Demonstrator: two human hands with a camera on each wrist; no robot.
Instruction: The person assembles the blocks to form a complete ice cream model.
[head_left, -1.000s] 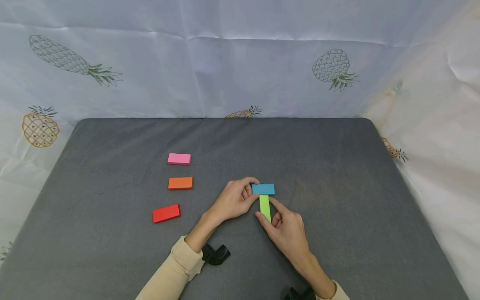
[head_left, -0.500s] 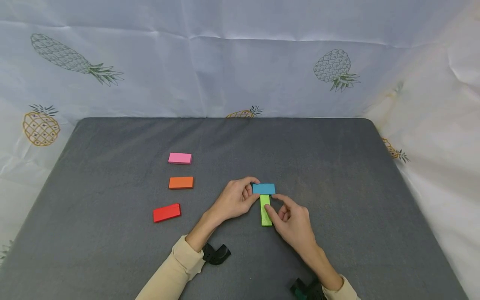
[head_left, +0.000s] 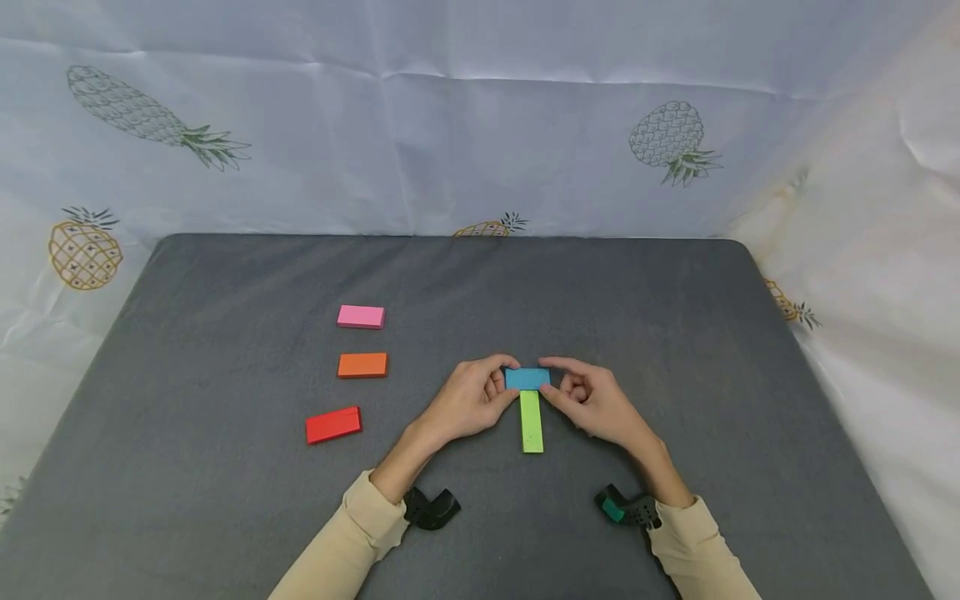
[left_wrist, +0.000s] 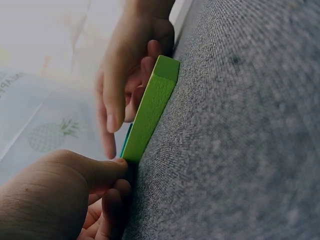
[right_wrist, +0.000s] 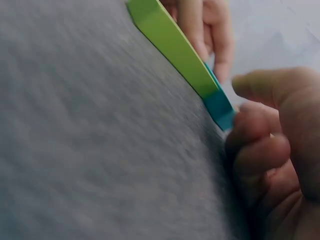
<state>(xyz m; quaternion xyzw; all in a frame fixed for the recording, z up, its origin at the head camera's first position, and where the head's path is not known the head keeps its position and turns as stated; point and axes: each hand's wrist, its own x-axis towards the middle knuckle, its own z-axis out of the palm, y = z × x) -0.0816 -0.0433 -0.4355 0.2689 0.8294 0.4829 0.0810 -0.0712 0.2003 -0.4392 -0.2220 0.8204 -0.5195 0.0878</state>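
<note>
A blue wooden block (head_left: pixel 527 379) lies crosswise on the grey cloth, its near long side meeting the end of a light green block (head_left: pixel 532 422), so the pair forms a T. My left hand (head_left: pixel 472 396) pinches the blue block's left end between thumb and index finger. Around its right end is my right hand (head_left: pixel 596 400), index finger beyond the far corner and thumb by the near corner. In the right wrist view a small gap shows between the right thumb (right_wrist: pixel 255 86) and the blue block (right_wrist: pixel 219 109). The green block (left_wrist: pixel 152 112) lies flat, touched by neither palm.
To the left lie a pink block (head_left: pixel 361 317), an orange block (head_left: pixel 363 365) and a slightly turned red block (head_left: pixel 333 425). The grey cloth-covered table (head_left: pixel 675 317) backs onto a pineapple-print curtain (head_left: pixel 420 150). Black wrist mounts (head_left: pixel 432 509) sit below both hands.
My right hand has let go of the green block and moved up and right to the blue block's right end. The left hand has stayed on the blue block.
</note>
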